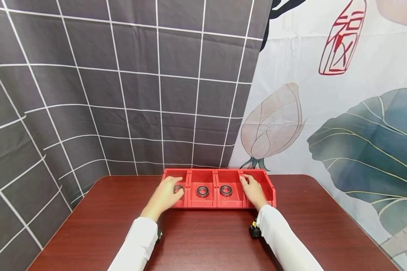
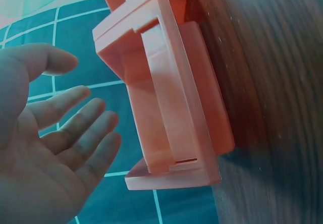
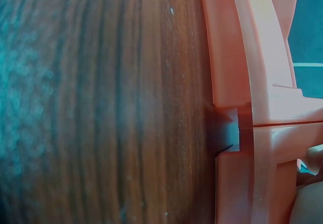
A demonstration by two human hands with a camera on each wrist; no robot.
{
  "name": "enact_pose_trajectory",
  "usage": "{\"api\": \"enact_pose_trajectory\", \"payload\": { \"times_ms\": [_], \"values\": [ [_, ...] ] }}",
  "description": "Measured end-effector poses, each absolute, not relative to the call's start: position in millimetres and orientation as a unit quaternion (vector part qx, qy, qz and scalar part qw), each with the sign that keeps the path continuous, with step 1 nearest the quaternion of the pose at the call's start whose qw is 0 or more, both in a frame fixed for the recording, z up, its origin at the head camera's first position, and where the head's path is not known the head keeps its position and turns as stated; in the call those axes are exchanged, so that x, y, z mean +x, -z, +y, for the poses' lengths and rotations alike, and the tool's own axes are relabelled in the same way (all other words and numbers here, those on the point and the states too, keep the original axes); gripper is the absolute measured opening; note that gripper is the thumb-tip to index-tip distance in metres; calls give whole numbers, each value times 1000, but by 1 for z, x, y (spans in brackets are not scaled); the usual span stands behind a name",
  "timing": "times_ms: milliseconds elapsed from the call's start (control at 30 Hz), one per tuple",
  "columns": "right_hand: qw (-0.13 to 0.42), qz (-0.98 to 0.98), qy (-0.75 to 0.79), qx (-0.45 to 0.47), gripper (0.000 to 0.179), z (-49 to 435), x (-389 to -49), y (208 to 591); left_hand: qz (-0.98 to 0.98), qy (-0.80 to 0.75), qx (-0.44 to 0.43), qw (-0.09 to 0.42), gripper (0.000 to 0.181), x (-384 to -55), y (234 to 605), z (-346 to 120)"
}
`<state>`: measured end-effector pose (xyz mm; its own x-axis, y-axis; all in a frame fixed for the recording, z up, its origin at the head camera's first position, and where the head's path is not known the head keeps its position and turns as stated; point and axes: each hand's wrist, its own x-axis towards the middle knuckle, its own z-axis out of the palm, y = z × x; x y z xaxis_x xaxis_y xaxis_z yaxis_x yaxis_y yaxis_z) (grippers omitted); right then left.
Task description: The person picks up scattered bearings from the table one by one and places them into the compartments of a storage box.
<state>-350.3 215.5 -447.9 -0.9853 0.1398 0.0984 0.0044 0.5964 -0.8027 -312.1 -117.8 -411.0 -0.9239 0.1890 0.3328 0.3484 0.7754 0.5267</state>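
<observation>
A row of red storage bins (image 1: 201, 203) stands at the back of the table. Dark-sealed ring bearings lie in it: one in the leftmost bin, partly behind my left hand, one bearing (image 1: 202, 191) in the second bin, and another bearing (image 1: 225, 190) in the third. My left hand (image 1: 167, 194) hovers at the leftmost bin, thumb and fingers apart; the left wrist view shows nothing in its palm. My right hand (image 1: 253, 191) is at the rightmost bin, fingertips by the divider. Its fingers look bent, but whether they hold anything is hidden; only a sliver shows in the right wrist view.
The bins sit on a reddish-brown wooden table (image 1: 203, 241). Behind them hangs a dark grey cloth with white grid lines (image 1: 179, 94), and a white cloth with lotus pictures (image 1: 291, 150) at the right. A small black device (image 1: 255, 230) is under the right wrist.
</observation>
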Motion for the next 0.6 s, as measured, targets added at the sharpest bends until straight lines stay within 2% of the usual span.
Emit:
{"api": "enact_pose_trajectory", "payload": {
  "times_ms": [400, 600],
  "values": [
    [79, -891, -445, -43, 57, 215, -350, 448, -911, 322, -207, 150, 44, -296, 403, -109],
    [75, -890, -448, -44, 58, 215, -349, 448, -909, 333, -216, 127, 46, -290, 406, -104]
  ]
}}
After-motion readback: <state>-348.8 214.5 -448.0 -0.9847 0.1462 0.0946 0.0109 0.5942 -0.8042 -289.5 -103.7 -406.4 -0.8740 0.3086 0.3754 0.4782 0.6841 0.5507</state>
